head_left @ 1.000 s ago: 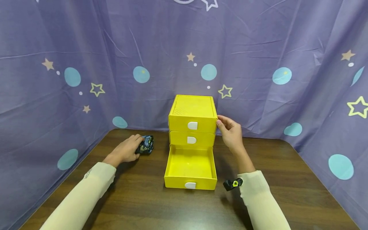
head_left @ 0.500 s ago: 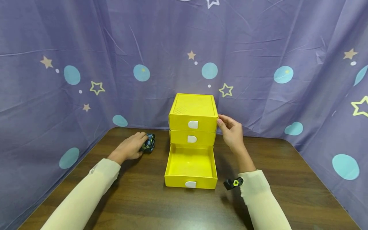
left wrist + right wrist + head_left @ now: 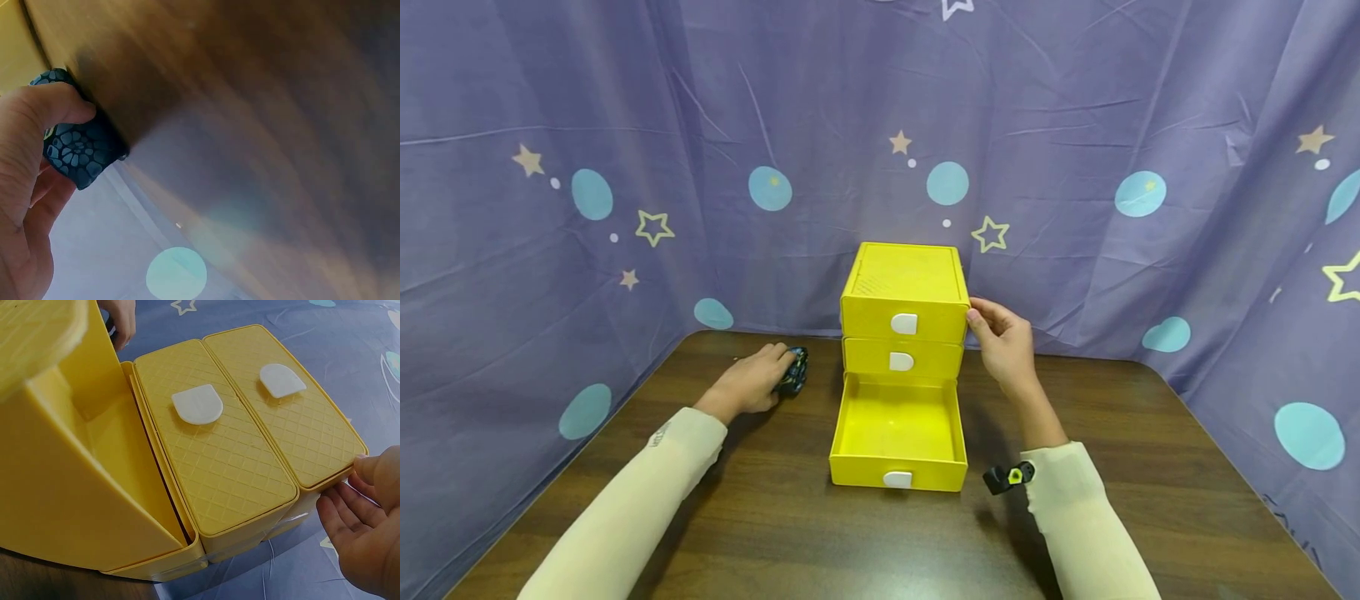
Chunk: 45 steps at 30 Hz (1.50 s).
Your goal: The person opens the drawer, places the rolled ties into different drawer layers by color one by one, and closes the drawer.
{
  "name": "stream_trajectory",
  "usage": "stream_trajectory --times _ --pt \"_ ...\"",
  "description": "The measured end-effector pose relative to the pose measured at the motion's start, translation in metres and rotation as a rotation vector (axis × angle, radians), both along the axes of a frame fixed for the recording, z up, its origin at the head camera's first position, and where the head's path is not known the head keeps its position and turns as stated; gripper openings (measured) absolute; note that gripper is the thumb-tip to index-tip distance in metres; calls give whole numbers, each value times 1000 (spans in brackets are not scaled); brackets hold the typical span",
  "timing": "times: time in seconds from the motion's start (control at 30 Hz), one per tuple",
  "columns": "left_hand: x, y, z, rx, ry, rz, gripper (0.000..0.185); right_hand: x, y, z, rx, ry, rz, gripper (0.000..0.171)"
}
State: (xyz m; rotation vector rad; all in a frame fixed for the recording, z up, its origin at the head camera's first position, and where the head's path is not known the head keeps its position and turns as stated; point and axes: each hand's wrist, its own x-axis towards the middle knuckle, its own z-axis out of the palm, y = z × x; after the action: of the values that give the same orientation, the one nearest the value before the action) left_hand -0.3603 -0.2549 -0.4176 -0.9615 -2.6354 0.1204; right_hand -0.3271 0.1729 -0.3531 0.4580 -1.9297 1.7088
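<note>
A small dark blue patterned object (image 3: 796,372) lies on the brown table, left of a yellow three-drawer cabinet (image 3: 902,287). My left hand (image 3: 758,381) covers and grips it; in the left wrist view the thumb of this left hand (image 3: 25,181) curls over the blue object (image 3: 78,153). The bottom drawer (image 3: 865,477) stands pulled out and shows nothing inside. The top and middle drawers are closed. My right hand (image 3: 1003,340) touches the cabinet's upper right corner; in the right wrist view the right hand (image 3: 369,531) lays nearly straight fingers against the cabinet (image 3: 219,462).
The wooden table (image 3: 775,533) is walled on three sides by a purple star-and-dot curtain (image 3: 625,125) right behind the cabinet. A small black camera (image 3: 1009,478) sits on my right wrist.
My left hand has slid a little toward the cabinet with the blue object and now covers more of it. The right hand and the drawers have stayed put.
</note>
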Motion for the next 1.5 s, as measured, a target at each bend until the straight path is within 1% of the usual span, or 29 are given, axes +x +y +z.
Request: stream_trajectory --times 0.13,0.37,0.67,0.83,0.9,0.97,1.03,1.17,1.3,1.5 --pt "-5 2 0 -22 -13 24 69 0 0 0 -6 1 4 33" --pt "-10 8 2 -59 -28 53 65 -2 0 0 -9 1 7 33" --pt "-13 12 5 -72 -45 47 49 -3 1 -1 2 18 -13 33" --pt "-15 11 2 -77 -26 48 47 -2 -1 -2 0 11 -21 32" --pt "-16 9 -1 -80 -6 46 47 -1 -1 -2 2 5 -20 32" --pt "-16 7 -3 -79 30 39 48 0 -2 -2 2 -1 -14 32" --pt "-16 5 -4 -64 80 28 48 1 -2 -3 -1 -4 -10 32" --pt "-16 -1 -3 -21 209 -1 47 1 -2 -2 -2 -5 -6 32" --pt "-17 -3 5 0 306 -22 47 0 -1 -2 8 8 -16 32" --pt "-13 -1 23 -22 371 -22 47 -2 1 -1 22 18 -23 32"
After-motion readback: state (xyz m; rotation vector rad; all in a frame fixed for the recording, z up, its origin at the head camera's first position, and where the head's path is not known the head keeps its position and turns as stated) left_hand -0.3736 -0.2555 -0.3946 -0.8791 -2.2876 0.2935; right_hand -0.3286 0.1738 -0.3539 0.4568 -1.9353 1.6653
